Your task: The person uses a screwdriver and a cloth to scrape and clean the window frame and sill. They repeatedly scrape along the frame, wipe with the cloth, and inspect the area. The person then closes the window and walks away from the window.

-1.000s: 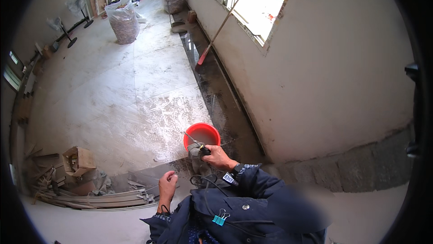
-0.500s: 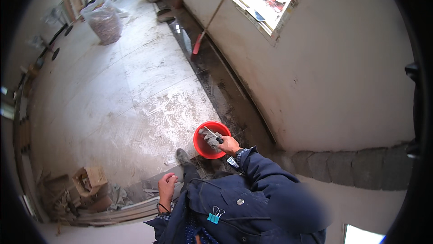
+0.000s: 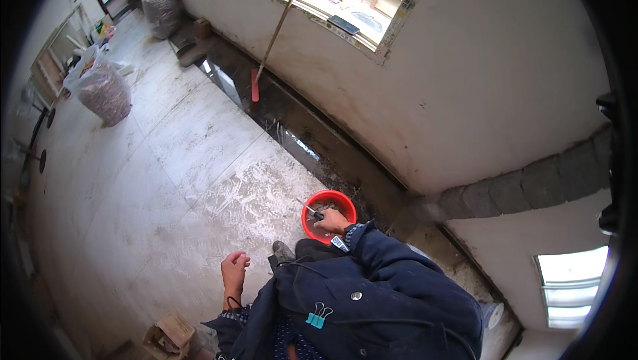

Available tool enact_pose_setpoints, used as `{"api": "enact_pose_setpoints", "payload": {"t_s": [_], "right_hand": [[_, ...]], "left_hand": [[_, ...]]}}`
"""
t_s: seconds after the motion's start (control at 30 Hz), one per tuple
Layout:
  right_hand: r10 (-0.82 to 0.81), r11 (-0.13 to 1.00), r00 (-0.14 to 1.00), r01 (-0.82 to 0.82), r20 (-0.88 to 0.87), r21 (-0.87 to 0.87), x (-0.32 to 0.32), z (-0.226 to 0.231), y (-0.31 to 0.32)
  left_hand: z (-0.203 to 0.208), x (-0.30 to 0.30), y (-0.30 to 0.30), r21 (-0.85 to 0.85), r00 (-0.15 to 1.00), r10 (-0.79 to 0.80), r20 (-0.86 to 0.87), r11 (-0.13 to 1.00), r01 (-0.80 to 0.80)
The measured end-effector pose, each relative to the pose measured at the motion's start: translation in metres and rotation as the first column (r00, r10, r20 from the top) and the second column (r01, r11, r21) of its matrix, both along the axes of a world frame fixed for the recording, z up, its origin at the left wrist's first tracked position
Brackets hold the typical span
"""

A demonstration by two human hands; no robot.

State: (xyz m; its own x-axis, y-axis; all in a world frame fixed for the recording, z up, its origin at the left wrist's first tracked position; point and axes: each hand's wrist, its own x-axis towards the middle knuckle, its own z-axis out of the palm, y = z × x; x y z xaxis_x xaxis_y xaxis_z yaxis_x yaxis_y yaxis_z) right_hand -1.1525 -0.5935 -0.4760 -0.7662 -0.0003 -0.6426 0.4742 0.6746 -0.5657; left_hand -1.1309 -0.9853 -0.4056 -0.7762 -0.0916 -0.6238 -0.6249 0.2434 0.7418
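Note:
My right hand (image 3: 330,221) is closed round the black handle of a tool (image 3: 319,216) with a thin metal shaft; its exact kind is unclear. The shaft points up and left across the rim of a red bucket (image 3: 353,211). That hand is over the bucket's mouth, partly hiding the greyish contents (image 3: 333,208). My left hand (image 3: 234,272) hangs apart from the bucket, above the pale floor, its fingers curled in with nothing visible in them. My boot (image 3: 283,251) stands just left of the bucket.
A wet dark channel (image 3: 302,120) runs along the wall. A red-headed long-handled tool (image 3: 255,86) leans at the window, where a phone (image 3: 343,25) lies on the sill. Filled plastic sacks (image 3: 103,91) stand far left; a cardboard box (image 3: 168,335) lies near left.
My view has turned, so the sacks and window sit further left. The grey clump beside my right hand no longer shows as before. The tool stays in that hand.

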Motion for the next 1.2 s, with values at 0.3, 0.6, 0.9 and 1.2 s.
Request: {"api": "enact_pose_setpoints", "payload": {"t_s": [0.3,0.6,0.9,1.2], "right_hand": [[-0.128,0.991,0.987,0.131,0.095,-0.024,-0.071,-0.020,-0.026],[-0.103,0.992,0.994,0.099,0.043,0.080,-0.216,-0.048,-0.034],[-0.315,0.940,0.949,0.313,0.008,-0.136,-0.390,0.022,-0.020],[-0.520,0.854,0.820,0.496,-0.239,-0.157,-0.526,0.032,0.017]], "left_hand": [[-0.019,-0.080,-0.017,0.098,0.984,-0.158,0.082,0.984,0.150],[-0.040,-0.217,-0.056,-0.022,0.981,-0.079,0.178,0.996,0.084],[-0.040,-0.371,-0.048,-0.003,0.992,-0.071,0.106,0.997,0.072],[-0.105,-0.490,-0.100,0.012,0.973,-0.028,0.231,1.000,0.026]]}}
